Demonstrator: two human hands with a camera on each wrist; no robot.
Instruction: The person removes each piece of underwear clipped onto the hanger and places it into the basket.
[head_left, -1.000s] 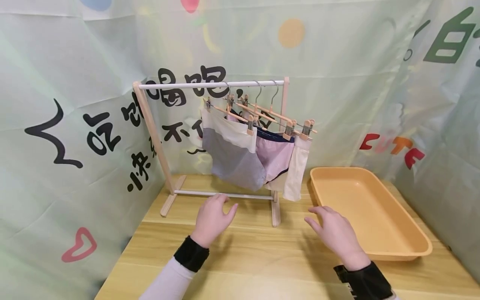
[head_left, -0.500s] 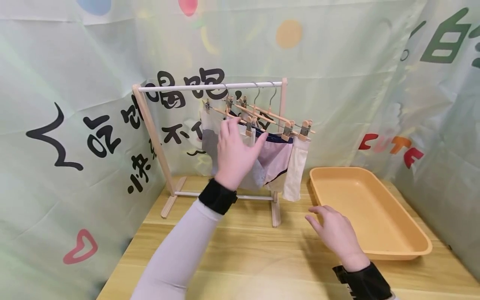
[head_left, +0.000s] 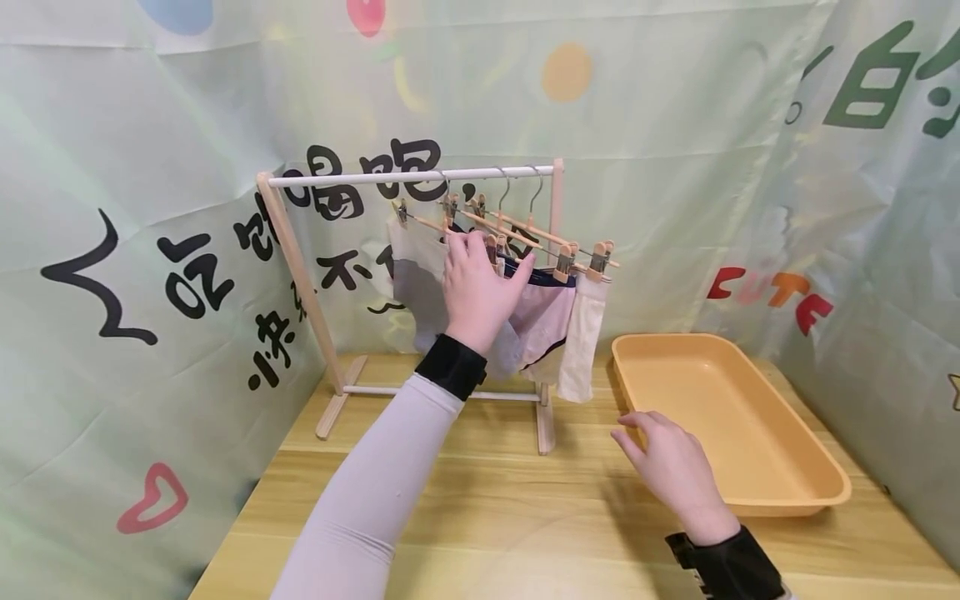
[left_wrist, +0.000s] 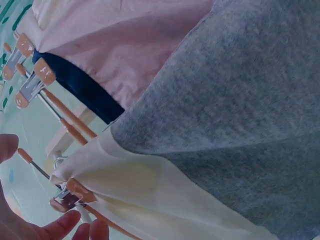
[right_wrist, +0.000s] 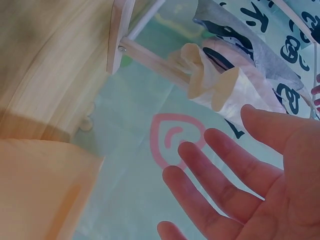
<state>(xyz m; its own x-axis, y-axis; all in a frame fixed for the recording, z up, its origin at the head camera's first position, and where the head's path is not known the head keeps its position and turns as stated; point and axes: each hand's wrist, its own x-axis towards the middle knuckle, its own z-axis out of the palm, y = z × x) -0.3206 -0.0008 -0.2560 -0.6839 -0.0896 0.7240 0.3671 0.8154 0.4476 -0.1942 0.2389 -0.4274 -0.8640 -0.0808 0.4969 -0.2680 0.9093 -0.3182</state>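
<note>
In the head view my left hand (head_left: 480,287) reaches up in front of the grey-and-white underpants (head_left: 420,287), which hang nearest. Its thumb stands apart from the fingers. The left wrist view shows those fingertips (left_wrist: 65,225) right at the hanger clip (left_wrist: 75,195) on the white waistband, with the thumb away from it. Behind hang pink underpants (head_left: 542,312) with a navy waistband and a narrow cream cloth (head_left: 581,350), each on a clip hanger. My right hand (head_left: 675,467) hovers beside the tray, fingers loosely bent and holding nothing.
A small wooden rack (head_left: 300,267) with a white top bar (head_left: 360,178) carries the hangers. On the right a yellow-orange tray (head_left: 727,417) lies on the wooden table (head_left: 480,517). Printed fabric (head_left: 660,208) encloses the back and sides.
My left hand has risen from low over the table to the front hanger's clip, then shifted slightly right relative to the clothes. My right hand has stayed beside the tray.
</note>
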